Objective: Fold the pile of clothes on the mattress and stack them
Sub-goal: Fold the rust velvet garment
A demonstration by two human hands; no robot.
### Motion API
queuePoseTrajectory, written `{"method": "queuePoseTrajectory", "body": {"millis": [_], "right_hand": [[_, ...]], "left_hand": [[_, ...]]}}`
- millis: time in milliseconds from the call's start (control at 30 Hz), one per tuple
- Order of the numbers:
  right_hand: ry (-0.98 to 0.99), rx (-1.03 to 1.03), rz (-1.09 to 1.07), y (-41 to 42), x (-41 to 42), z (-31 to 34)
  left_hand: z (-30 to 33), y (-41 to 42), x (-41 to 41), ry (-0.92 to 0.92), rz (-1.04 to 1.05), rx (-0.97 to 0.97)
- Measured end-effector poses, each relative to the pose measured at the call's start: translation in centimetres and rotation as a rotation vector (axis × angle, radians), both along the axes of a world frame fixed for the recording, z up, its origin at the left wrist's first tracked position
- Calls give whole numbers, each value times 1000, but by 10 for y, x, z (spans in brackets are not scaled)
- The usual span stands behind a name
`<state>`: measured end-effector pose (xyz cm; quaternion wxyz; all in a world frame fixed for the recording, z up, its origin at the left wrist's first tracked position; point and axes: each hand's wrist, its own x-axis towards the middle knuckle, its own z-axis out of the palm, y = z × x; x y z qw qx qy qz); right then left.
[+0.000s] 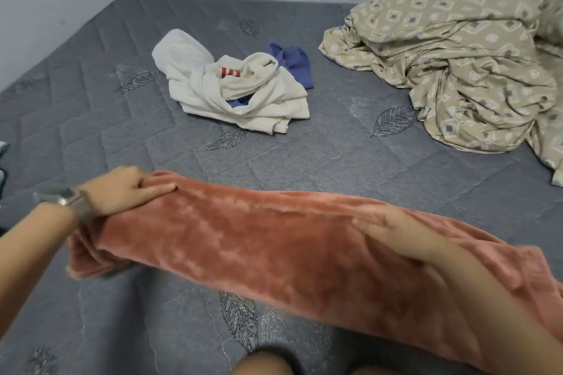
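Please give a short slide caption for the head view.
Both hands, left hand and right hand, on a pink fleece garment over a grey mattress.

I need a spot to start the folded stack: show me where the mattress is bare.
Bare mattress runs along the far left, beside the white and blue clothes pile. Another free strip lies between that pile and the pink fleece garment. The far right is crowded by the patterned beige sheet.

Rust-pink fuzzy cloth (274,246); grey quilted mattress (304,161) with leaf motifs; cream shirt (213,91); blue garment (295,64); beige diamond-patterned sheet (457,55).
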<state>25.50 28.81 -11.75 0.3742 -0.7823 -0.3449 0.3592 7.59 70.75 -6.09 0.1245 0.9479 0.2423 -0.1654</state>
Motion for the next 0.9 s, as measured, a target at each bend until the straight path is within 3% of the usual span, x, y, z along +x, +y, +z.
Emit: {"method": "queuePoseTrajectory", "body": {"millis": [33,100,167,233,267,367,433,467,533,633,700,767,900], "right_hand": [[-21,39,-74,3,7,3],[-250,-17,-225,8,20,-2],[-461,-227,-305,12,28,-12],[-483,-436,-228,9,26,-25],[-501,-530,-151,5,24,-31],[-725,-696,-79,-18,13,-51],[-802,-637,-169,-33,3,-63],[-829,-573,-205,-38,0,-72],[-820,-491,-245,-44,-1,-85],[-705,-479,-267,-41,9,-96],[-687,-491,-247,-36,15,-100],[-653,-506,-244,-32,16,-98],[-590,-622,-216,-28,16,-92]], "left_hand": [[6,-6,16,17,-10,140],[0,-10,44,-1,-74,374],[-27,-14,58,39,-137,410],[-65,-21,56,186,-146,426],[-82,-22,51,160,-100,457],[-95,-34,17,-305,204,373],[-94,-40,-17,-613,253,302],[-93,-42,-36,-658,219,269],[-102,-34,-71,-565,219,234],[-118,-1,-97,-284,574,50],[-117,14,-91,-261,716,-200],[-111,21,-76,-244,731,-297],[-72,49,-33,-395,820,-127]]}}
